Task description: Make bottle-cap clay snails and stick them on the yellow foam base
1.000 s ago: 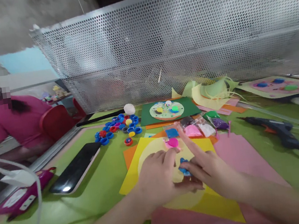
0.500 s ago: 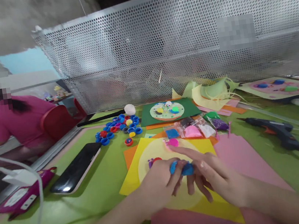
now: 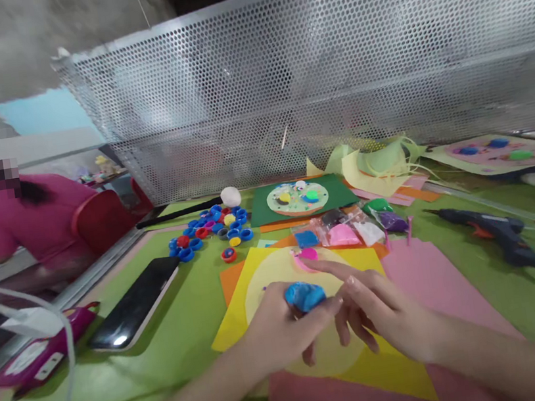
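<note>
A lump of blue modelling clay (image 3: 305, 296) is held between the thumb and fingers of my left hand (image 3: 278, 328). Close on its right, my right hand (image 3: 387, 313) has its fingers apart, the index finger stretched forward, with nothing visible in it. Both hands hover over a pale yellow paper circle (image 3: 258, 275) on a bright yellow sheet (image 3: 410, 366). Near the circle's far edge sits a pink clay piece (image 3: 309, 256), just beyond my right index fingertip. My left hand mostly hides the red and purple piece on the circle's left side.
Bottle caps (image 3: 212, 228) lie in a cluster behind a phone (image 3: 137, 302). Bags of coloured clay (image 3: 345, 235) sit beyond the circle. A glue gun (image 3: 496, 235) rests at right, a purple power strip (image 3: 44, 351) at left. A person in pink (image 3: 45, 212) sits left.
The blue clay has gone from being stretched between both hands to a single lump in my left hand. My right fingers have come off it.
</note>
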Demonstrator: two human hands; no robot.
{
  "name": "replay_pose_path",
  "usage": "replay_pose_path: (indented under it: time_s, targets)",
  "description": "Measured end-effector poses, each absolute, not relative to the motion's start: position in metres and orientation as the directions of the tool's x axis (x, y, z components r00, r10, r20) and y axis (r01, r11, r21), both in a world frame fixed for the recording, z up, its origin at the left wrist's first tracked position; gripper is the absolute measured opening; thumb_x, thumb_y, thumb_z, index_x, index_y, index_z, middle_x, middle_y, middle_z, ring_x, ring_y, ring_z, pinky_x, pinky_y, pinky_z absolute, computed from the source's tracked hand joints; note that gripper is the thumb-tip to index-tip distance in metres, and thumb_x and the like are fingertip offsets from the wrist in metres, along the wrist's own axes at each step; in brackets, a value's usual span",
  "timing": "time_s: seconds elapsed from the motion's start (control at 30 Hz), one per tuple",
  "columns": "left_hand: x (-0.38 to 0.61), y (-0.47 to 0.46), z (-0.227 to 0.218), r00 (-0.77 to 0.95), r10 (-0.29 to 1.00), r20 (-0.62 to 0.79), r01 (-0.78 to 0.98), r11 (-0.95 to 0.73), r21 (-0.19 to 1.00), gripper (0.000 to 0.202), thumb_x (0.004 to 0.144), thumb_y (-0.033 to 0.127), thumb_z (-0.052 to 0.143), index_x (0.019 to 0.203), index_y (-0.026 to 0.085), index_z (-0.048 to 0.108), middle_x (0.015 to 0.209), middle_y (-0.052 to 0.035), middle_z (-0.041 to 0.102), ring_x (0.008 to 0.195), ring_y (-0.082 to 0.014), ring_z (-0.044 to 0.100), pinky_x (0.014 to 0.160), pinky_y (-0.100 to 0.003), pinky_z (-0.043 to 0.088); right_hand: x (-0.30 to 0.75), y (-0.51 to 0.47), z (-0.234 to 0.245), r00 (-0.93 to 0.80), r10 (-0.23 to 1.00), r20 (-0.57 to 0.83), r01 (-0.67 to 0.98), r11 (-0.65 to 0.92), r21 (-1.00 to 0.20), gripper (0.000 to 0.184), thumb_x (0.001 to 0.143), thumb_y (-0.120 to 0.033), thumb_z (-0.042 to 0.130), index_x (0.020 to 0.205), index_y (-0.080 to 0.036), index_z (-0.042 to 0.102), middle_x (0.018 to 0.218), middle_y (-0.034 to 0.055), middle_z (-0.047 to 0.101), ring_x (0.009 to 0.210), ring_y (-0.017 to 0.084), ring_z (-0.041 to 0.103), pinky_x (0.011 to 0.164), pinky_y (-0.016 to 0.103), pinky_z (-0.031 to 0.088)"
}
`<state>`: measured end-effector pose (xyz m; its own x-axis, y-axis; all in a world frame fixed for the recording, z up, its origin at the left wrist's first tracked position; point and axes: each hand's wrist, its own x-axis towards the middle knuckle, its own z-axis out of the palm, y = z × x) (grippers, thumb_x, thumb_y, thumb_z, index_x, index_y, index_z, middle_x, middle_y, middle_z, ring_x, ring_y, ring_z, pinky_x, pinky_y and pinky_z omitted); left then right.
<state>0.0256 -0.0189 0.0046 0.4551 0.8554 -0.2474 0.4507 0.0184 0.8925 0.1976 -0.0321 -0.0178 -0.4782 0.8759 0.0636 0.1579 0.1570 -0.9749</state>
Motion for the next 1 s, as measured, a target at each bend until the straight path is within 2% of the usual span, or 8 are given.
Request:
replay_pose_path:
  time_s: [0.13,0.23,0.43,0.6,0.7,0.83,0.9,1.0]
  targets:
    - [0.024,-0.02,0.009,0.48,0.833,-0.274,0.496,0.0,0.869,0.05,0.085,0.053,0.035,0.053,0.017,0.049,0.038,0.0036,0.049,0.041,-0.0087,0.046,0.056,-0.02,0.043,0.197,-0.031,-0.015,-0.483,0.874,0.047,0.143,0.132,-0.981,0.059,0.093,-0.054,0.021,0.138,-0.017,0.03,0.06,-0.0001,0.058,0.036,0.007,0.042,0.037,0.018,0.034]
    - [0.024,-0.02,0.012,0.577,0.757,-0.305,0.532,-0.066,0.844,0.041,0.087,0.047,0.033,0.063,0.018,0.05,0.043,0.0034,0.051,0.046,-0.0114,0.05,0.055,-0.02,0.042,0.196,-0.029,-0.012,-0.531,0.839,0.113,0.204,0.257,-0.945,0.051,0.093,-0.048,0.029,0.136,-0.021,0.035,0.066,0.0004,0.06,0.041,0.008,0.045,0.04,0.019,0.037]
    - [0.024,-0.017,0.008,0.678,0.684,-0.27,0.562,-0.245,0.79,0.035,0.076,0.018,0.042,0.041,0.019,0.041,0.042,0.0001,0.048,0.051,-0.014,0.052,0.054,-0.021,0.041,0.19,-0.034,-0.008,-0.525,0.814,0.248,0.527,0.54,-0.656,0.039,0.086,-0.036,0.051,0.124,-0.031,0.051,0.093,0.001,0.068,0.072,0.016,0.062,0.062,0.024,0.046]
    - [0.024,-0.017,0.01,0.719,0.624,-0.307,0.389,0.004,0.921,0.029,0.082,0.022,0.041,0.056,0.016,0.052,0.043,0.0038,0.051,0.043,-0.0095,0.053,0.053,-0.019,0.042,0.197,-0.029,-0.008,-0.416,0.875,0.247,0.558,0.46,-0.691,0.037,0.091,-0.041,0.036,0.118,-0.028,0.058,0.067,-0.0011,0.067,0.049,0.012,0.06,0.047,0.02,0.044]
    - [0.023,-0.015,0.01,0.776,0.563,-0.283,0.195,0.213,0.958,0.013,0.078,0.027,0.056,0.074,0.015,0.056,0.044,0.0055,0.053,0.042,-0.0095,0.055,0.053,-0.02,0.042,0.207,-0.019,-0.004,-0.248,0.941,0.231,0.633,0.338,-0.696,0.039,0.09,-0.041,0.037,0.121,-0.025,0.055,0.057,-0.0027,0.062,0.044,0.013,0.058,0.045,0.022,0.045]
    - [0.022,-0.011,0.007,0.79,0.549,-0.274,0.096,0.33,0.939,0.049,0.057,0.015,0.078,0.099,0.017,0.053,0.07,-0.0011,0.067,0.06,-0.0136,0.064,0.059,-0.025,0.048,0.211,-0.015,0.002,-0.18,0.907,0.38,0.665,0.397,-0.632,0.049,0.087,-0.038,0.042,0.134,-0.023,0.038,0.098,0.0053,0.067,0.075,0.018,0.065,0.06,0.028,0.052]
    - [0.023,-0.011,0.006,0.781,0.565,-0.266,0.089,0.321,0.943,0.044,0.058,0.013,0.076,0.097,0.016,0.055,0.081,-0.0047,0.068,0.071,-0.0157,0.066,0.066,-0.027,0.05,0.207,-0.019,0.002,-0.279,0.868,0.411,0.612,0.491,-0.621,0.055,0.084,-0.037,0.048,0.136,-0.023,0.035,0.12,0.0074,0.056,0.097,0.02,0.06,0.073,0.031,0.052]
    - [0.028,-0.013,0.005,0.789,0.567,-0.236,0.12,0.233,0.965,0.016,0.072,0.015,0.066,0.087,0.012,0.062,0.082,-0.008,0.07,0.078,-0.0174,0.067,0.07,-0.027,0.051,0.197,-0.027,-0.001,-0.464,0.805,0.371,0.528,0.587,-0.614,0.047,0.084,-0.033,0.051,0.13,-0.024,0.045,0.117,0.0061,0.058,0.102,0.02,0.057,0.08,0.031,0.05]
